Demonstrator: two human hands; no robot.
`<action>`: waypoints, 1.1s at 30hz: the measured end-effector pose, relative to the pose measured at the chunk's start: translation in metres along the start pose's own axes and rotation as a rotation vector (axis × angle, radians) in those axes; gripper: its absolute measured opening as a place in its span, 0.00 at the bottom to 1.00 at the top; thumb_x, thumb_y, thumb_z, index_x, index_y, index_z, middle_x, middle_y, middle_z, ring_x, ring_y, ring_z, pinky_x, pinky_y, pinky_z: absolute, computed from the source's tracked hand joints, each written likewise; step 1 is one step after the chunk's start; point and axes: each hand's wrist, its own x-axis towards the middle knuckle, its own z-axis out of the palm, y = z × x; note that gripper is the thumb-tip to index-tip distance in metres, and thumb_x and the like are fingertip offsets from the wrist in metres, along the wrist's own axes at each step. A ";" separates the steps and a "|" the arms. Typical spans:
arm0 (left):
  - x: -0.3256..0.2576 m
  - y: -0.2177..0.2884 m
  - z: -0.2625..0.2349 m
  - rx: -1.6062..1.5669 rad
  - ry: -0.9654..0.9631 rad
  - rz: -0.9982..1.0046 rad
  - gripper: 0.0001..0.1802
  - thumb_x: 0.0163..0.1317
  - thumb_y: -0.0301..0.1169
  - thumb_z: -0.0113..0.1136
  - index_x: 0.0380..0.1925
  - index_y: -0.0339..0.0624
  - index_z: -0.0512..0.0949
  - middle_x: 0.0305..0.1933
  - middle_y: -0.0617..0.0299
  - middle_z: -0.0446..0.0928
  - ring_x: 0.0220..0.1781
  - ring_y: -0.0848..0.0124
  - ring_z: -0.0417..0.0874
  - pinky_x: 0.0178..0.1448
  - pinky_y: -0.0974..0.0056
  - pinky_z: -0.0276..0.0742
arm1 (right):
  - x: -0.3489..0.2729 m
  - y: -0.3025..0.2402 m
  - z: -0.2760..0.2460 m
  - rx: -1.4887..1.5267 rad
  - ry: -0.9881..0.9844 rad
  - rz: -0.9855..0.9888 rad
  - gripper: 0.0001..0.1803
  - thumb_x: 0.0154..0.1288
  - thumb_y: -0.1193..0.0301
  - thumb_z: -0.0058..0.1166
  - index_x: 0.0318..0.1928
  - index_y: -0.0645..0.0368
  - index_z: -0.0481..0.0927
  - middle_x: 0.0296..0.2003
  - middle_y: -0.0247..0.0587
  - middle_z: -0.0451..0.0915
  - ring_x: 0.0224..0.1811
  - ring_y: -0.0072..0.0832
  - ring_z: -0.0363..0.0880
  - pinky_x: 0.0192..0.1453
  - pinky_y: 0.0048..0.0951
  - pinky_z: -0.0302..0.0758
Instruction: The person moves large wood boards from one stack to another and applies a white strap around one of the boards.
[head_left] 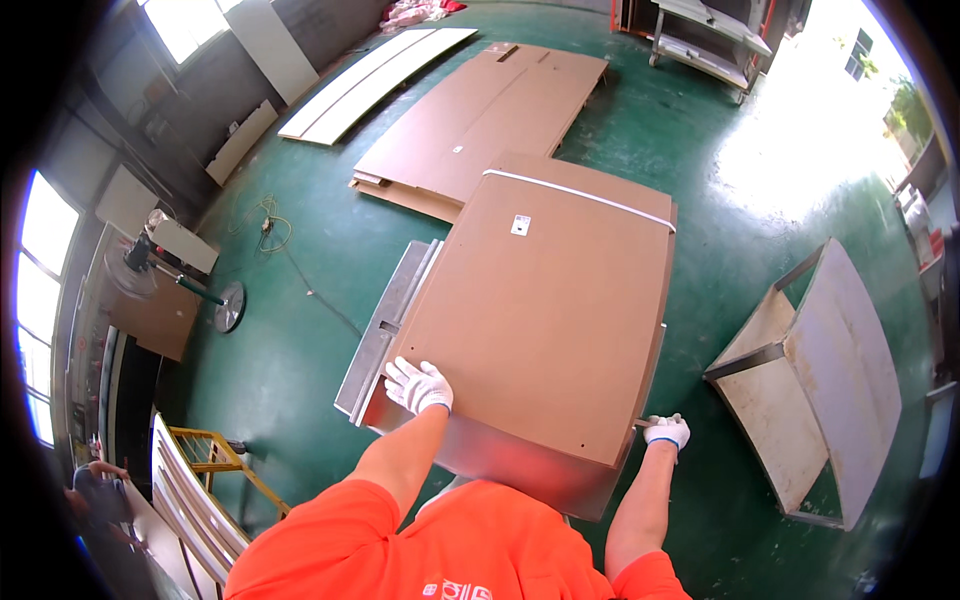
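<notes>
In front of me lies a large brown flat board [560,300], its near side a shiny silvery face [480,455]. A white strap [580,200] crosses its far end, and a small white label [520,225] sits on top. My left hand [418,387], in a white knit glove, rests with fingers spread on the near left corner. My right hand [667,430], gloved too, is closed just off the near right edge. A short thin piece [642,423] sticks out of it toward the board; its kind is unclear. Grey metallic panels [385,325] lie along the board's left side.
Farther off, brown boards [480,120] and long white panels [375,85] lie on the green floor. A box-like stand [800,390] is at right, a floor fan [190,280] and yellow step frame [208,450] at left. Another person [100,495] is at far left.
</notes>
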 end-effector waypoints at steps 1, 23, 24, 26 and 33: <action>0.002 -0.005 0.000 -0.019 -0.008 -0.002 0.37 0.72 0.48 0.49 0.75 0.40 0.59 0.81 0.48 0.54 0.78 0.44 0.59 0.80 0.41 0.50 | 0.000 -0.003 -0.001 -0.012 0.010 -0.010 0.19 0.76 0.63 0.34 0.24 0.45 0.68 0.12 0.24 0.51 0.13 0.26 0.52 0.23 0.33 0.58; -0.008 -0.007 0.001 -0.106 -0.052 0.018 0.38 0.73 0.49 0.49 0.75 0.38 0.58 0.81 0.47 0.51 0.77 0.42 0.58 0.80 0.41 0.50 | -0.255 -0.154 0.126 -1.006 -0.234 -1.853 0.16 0.75 0.69 0.46 0.47 0.67 0.83 0.35 0.50 0.82 0.36 0.40 0.79 0.42 0.45 0.75; -0.006 -0.009 0.004 -0.111 -0.053 0.036 0.38 0.73 0.49 0.49 0.75 0.38 0.58 0.82 0.47 0.51 0.77 0.41 0.58 0.80 0.40 0.50 | -0.285 -0.072 0.136 -1.257 -0.432 -2.039 0.15 0.73 0.70 0.47 0.50 0.67 0.82 0.32 0.49 0.79 0.33 0.41 0.78 0.39 0.46 0.73; -0.003 -0.022 0.010 -0.110 -0.044 0.051 0.39 0.73 0.49 0.50 0.76 0.37 0.58 0.82 0.47 0.50 0.77 0.39 0.58 0.80 0.39 0.49 | -0.308 0.083 0.126 -1.631 -0.935 -2.266 0.17 0.70 0.73 0.49 0.55 0.66 0.79 0.26 0.47 0.74 0.28 0.44 0.75 0.32 0.47 0.71; 0.016 -0.076 -0.013 -0.235 -0.248 0.445 0.41 0.65 0.45 0.61 0.73 0.36 0.61 0.79 0.40 0.56 0.69 0.39 0.69 0.74 0.45 0.63 | -0.194 0.264 0.019 -1.671 -1.120 -2.017 0.15 0.64 0.65 0.59 0.51 0.49 0.82 0.40 0.38 0.77 0.39 0.39 0.79 0.39 0.44 0.76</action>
